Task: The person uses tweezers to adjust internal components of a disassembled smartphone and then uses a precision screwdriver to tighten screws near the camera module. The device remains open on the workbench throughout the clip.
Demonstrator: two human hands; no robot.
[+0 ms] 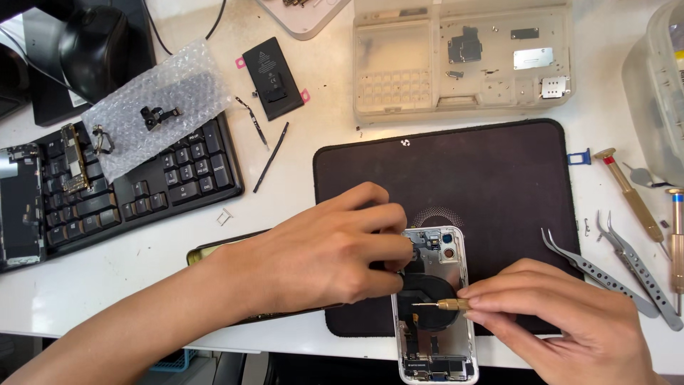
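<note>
An opened phone housing (434, 314) lies on a black work mat (491, 178), its inner parts and a round black coil (425, 299) showing. My left hand (328, 249) rests over the housing's upper left side, fingertips touching parts near the top. My right hand (570, 321) holds a small brass-tipped screwdriver (442, 305) sideways, its thin tip lying over the black coil.
Two tweezers (605, 274) and more screwdrivers (630, 196) lie right of the mat. A clear parts tray (463, 57) sits behind. A black keyboard (121, 185) at left carries bubble wrap (153, 107) and small parts. A phone battery (273, 77) lies near it.
</note>
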